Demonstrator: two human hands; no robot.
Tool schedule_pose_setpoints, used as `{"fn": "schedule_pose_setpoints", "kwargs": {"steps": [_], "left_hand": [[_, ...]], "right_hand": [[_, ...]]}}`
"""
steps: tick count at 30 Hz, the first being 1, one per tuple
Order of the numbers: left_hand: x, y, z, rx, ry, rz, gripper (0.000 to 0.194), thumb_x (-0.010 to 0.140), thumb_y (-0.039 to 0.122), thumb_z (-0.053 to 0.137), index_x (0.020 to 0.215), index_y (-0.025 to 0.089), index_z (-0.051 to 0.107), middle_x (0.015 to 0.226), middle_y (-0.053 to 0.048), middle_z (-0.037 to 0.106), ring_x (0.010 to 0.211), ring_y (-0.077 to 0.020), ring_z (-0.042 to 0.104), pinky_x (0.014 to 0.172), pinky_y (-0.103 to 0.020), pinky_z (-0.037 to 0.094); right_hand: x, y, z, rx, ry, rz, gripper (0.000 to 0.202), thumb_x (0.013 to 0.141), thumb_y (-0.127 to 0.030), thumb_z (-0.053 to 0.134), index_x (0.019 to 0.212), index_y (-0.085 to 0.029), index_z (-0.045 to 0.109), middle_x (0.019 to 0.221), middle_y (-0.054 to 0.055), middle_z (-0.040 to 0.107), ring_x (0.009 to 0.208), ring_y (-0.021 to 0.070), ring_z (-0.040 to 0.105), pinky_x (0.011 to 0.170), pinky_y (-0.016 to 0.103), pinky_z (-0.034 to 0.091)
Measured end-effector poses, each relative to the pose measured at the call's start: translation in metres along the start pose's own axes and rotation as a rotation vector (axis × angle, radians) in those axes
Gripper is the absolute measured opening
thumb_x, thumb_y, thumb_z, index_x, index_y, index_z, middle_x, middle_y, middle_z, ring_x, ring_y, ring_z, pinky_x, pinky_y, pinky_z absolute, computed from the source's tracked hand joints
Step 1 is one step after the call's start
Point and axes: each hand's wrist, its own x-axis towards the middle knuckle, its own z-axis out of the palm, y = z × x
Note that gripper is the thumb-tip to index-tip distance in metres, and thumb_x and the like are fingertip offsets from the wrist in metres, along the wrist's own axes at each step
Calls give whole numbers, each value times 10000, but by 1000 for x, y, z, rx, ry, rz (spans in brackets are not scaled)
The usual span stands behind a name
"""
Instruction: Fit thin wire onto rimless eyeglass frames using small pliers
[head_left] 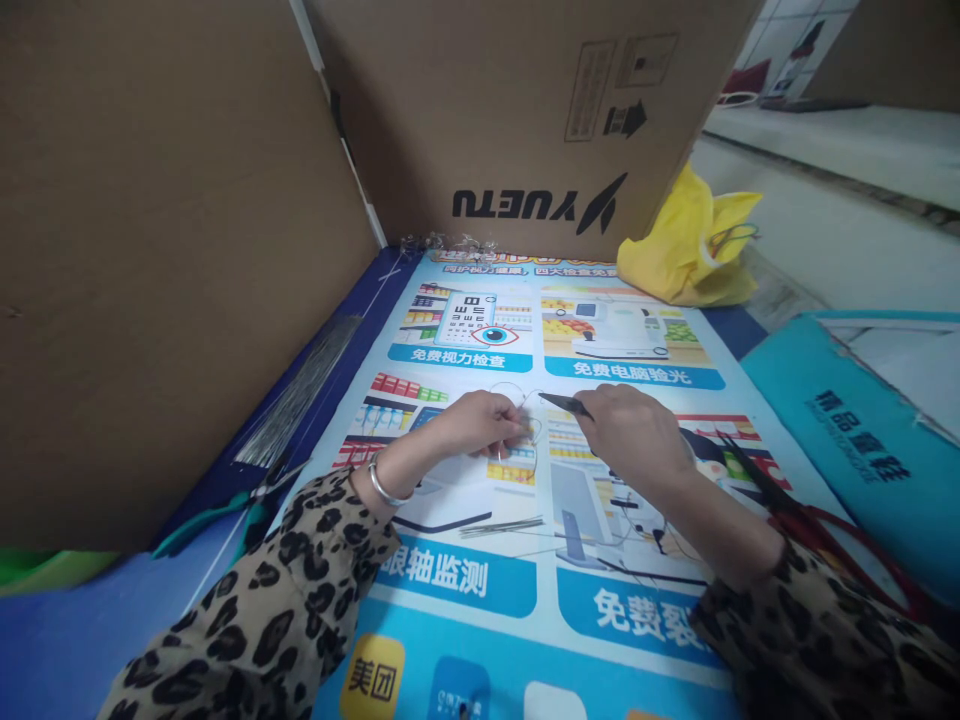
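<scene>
My left hand is closed, thumb and fingers pinching a thin wire that curves out in loops. My right hand is wrapped round dark needle-nose pliers; their handles are hidden in the palm. The plier tips point left at the wire's end, between the two hands; whether they grip it I cannot tell. Below the hands, several straight thin wires lie on the printed poster.
A bundle of wires and teal-handled pliers lie at left. Red-handled scissors and a teal box are at right. Cardboard walls rise behind and left. Wire pieces and a yellow bag sit at the back.
</scene>
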Motion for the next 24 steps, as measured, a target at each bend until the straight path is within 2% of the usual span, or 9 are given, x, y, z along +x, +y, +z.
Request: {"fn": "schedule_pose_setpoints", "kwargs": {"steps": [5,9,16,20,24], "left_hand": [[0,0,0,1,-10,-12,221,732,344,565,835,155,615,564,-27,638,466,-110,574,396,-179,394],[0,-1,0,-36,23,-29,185,739,335,567,776,154,583,552,-26,634,442,-106,565,382,-173,384],[0,5,-3,-393,214,-39,140,770,244,578,721,158,479,596,-28,643,468,-92,584,427,-178,416],[0,7,-1,-557,271,-2,120,789,200,567,723,148,482,630,-27,631,549,-102,619,491,-205,473],[0,6,1,-611,284,33,117,785,185,574,727,146,480,646,-23,625,566,-107,626,492,-209,478]], "right_hand": [[0,0,1,6,9,6,200,847,-256,442,837,-187,630,767,43,629,745,175,536,602,273,271],[0,2,3,10,40,3,198,847,-262,444,832,-188,627,755,43,626,736,171,533,606,272,276],[0,6,6,-6,70,47,207,852,-292,440,799,-202,619,761,42,628,733,169,534,587,268,269],[0,8,6,-87,66,45,214,851,-257,435,780,-174,618,742,63,622,705,178,525,579,279,245],[-2,9,7,-138,75,40,206,847,-221,429,802,-164,621,752,72,623,715,192,523,587,290,236]]}}
